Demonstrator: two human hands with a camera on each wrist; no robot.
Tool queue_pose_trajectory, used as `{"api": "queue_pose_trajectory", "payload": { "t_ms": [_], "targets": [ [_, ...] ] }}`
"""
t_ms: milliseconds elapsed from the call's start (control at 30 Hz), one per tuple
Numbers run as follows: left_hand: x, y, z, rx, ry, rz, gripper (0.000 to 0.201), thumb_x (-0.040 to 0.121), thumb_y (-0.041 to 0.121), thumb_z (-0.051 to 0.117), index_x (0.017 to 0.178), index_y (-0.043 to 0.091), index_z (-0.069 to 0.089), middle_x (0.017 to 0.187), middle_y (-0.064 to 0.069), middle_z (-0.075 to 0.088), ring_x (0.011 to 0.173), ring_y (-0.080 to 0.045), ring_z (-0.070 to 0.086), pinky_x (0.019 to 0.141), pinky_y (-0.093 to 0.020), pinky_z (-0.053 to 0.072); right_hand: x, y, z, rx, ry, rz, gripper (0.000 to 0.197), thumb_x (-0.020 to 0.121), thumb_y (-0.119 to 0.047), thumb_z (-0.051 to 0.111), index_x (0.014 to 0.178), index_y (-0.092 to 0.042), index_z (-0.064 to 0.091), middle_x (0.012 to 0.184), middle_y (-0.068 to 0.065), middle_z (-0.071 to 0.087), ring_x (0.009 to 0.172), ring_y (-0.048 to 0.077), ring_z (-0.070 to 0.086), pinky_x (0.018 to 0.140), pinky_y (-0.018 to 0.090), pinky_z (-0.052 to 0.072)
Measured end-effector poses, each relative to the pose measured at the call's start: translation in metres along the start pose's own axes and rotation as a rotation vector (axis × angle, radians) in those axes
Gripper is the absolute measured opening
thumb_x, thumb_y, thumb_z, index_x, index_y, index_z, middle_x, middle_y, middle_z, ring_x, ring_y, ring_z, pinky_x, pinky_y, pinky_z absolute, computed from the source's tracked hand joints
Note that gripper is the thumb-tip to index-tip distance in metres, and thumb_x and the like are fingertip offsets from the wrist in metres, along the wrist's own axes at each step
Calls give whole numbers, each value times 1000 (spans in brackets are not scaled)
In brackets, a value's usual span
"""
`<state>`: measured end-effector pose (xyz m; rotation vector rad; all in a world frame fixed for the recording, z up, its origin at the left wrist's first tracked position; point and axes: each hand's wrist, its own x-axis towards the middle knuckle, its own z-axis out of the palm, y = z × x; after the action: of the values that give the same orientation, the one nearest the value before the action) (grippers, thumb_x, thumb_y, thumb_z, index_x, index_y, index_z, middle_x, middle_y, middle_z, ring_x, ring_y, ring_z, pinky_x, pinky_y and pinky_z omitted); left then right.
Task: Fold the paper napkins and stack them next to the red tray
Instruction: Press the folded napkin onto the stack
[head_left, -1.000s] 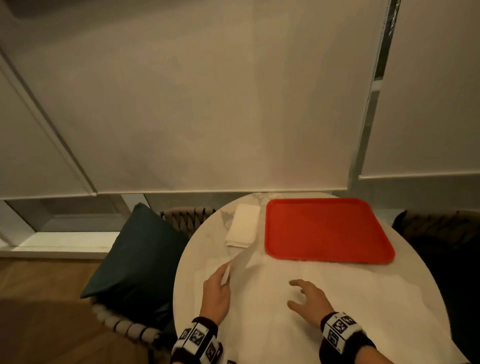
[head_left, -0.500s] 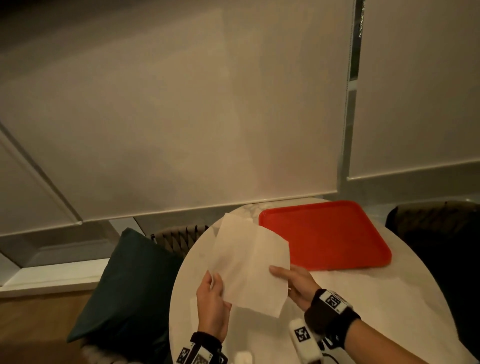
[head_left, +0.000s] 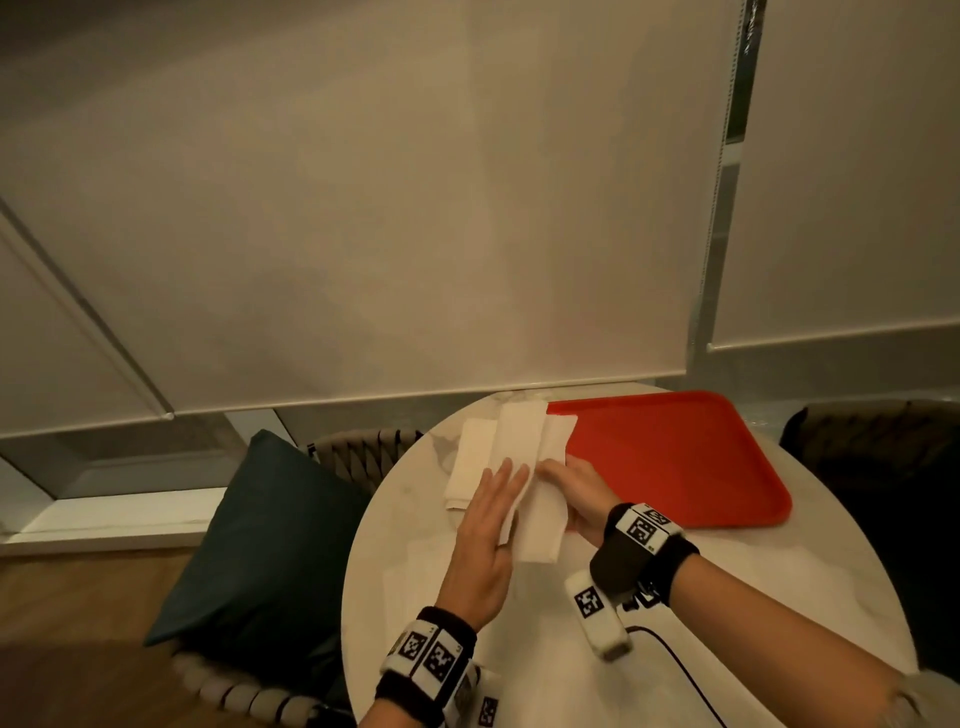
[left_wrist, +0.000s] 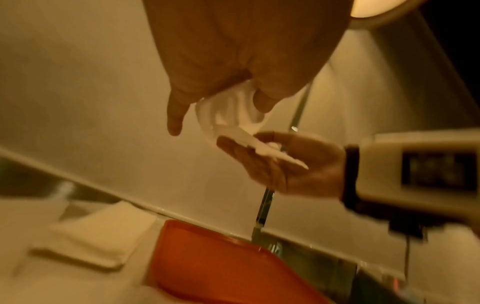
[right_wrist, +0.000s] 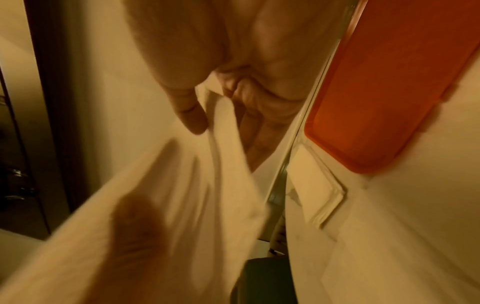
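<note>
In the head view both hands hold one white paper napkin (head_left: 540, 530) doubled lengthwise above the round white table (head_left: 519, 665). My left hand (head_left: 506, 483) lies along its left side with straight fingers, and the left wrist view shows the thumb (left_wrist: 262, 100) pinching the napkin (left_wrist: 233, 115). My right hand (head_left: 566, 478) pinches the right side between thumb (right_wrist: 192, 115) and fingers. Behind the napkin, a stack of folded napkins (head_left: 467, 467) lies just left of the red tray (head_left: 675, 457). Flat unfolded sheets (head_left: 421, 566) lie under my left wrist.
A dark teal cushion (head_left: 270, 530) rests on a woven chair at the table's left edge. Another dark chair (head_left: 872, 452) stands at the right. Roller blinds hang close behind the table. A black cable (head_left: 675, 670) trails from my right wrist over the table.
The napkin, lifted off the table and held spread open half a second ago, is now doubled over. My hands have come together and moved toward the stack.
</note>
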<state>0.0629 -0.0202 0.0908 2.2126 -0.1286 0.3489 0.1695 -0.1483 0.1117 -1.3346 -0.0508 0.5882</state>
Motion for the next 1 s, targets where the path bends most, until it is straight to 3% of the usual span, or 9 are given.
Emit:
{"api": "queue_pose_trajectory", "payload": {
  "t_ms": [133, 233, 300, 400, 500, 600, 700, 800, 1000],
  "targets": [
    [9, -1, -2, 380, -117, 32, 62, 100, 22, 32, 150, 47, 6, 159, 25, -8, 145, -1, -19, 121, -53, 4, -3, -14, 10, 274, -132, 71, 39, 99, -37, 44, 121, -9, 60, 116, 16, 67, 102, 29, 66, 90, 43, 51],
    [14, -2, -8, 532, -160, 53, 57, 101, 49, 26, 151, 45, 0, 158, 24, -17, 143, -2, -26, 119, -52, -5, 6, -11, 15, 206, -102, 7, 37, 97, -21, 52, 128, -1, 55, 117, 19, 67, 103, 29, 67, 84, 37, 57],
    [14, -4, -13, 447, -124, 63, 72, 89, 73, 29, 151, 45, 8, 160, 23, -8, 145, 0, -19, 118, -45, -8, 12, -8, 16, 141, -48, -12, 34, 97, -9, 50, 128, 4, 52, 114, 18, 67, 95, 25, 68, 77, 33, 57],
    [12, -14, -19, 80, 52, -62, 73, 80, 80, 39, 145, 49, 25, 158, 20, 14, 146, 0, 6, 118, -36, 9, 21, -4, 17, 87, -28, 8, 29, 99, -9, 46, 125, 3, 54, 109, 16, 67, 88, 23, 67, 69, 31, 56],
    [25, -30, -28, -292, 187, -252, 43, 89, 65, 43, 131, 58, 35, 143, 17, 38, 128, -2, 44, 108, -37, 41, 33, -1, 22, 53, -23, 25, 29, 99, -10, 47, 124, 1, 54, 115, 18, 65, 92, 26, 66, 72, 34, 55],
    [43, -50, -44, -481, 194, -349, 31, 101, 36, 44, 130, 47, 41, 127, 1, 60, 106, -9, 64, 85, -31, 56, 51, 5, 33, 34, -16, 48, 31, 98, -12, 49, 126, 2, 54, 118, 21, 65, 105, 34, 64, 87, 45, 53],
    [58, -69, -58, -593, 183, -425, 36, 98, 21, 53, 129, 36, 47, 108, -5, 70, 98, -19, 69, 79, -39, 59, 71, 13, 47, 28, 6, 66, 31, 98, -13, 50, 124, 3, 54, 116, 20, 65, 104, 35, 63, 94, 47, 51],
    [75, -94, -66, -590, 195, -475, 33, 92, 9, 61, 119, 28, 55, 88, 0, 71, 83, -11, 71, 67, -30, 59, 95, 22, 60, 37, 32, 91, 28, 97, -17, 53, 121, -2, 55, 117, 19, 65, 105, 32, 63, 95, 46, 50],
    [123, -156, -79, -507, 123, -488, 26, 82, 1, 71, 106, 9, 65, 97, 1, 64, 85, -9, 62, 74, -29, 58, 149, 36, 68, -240, 183, 69, 69, 81, -9, 73, 137, -17, 34, 101, 8, 63, 95, 26, 63, 77, 35, 54]
  ]
}}
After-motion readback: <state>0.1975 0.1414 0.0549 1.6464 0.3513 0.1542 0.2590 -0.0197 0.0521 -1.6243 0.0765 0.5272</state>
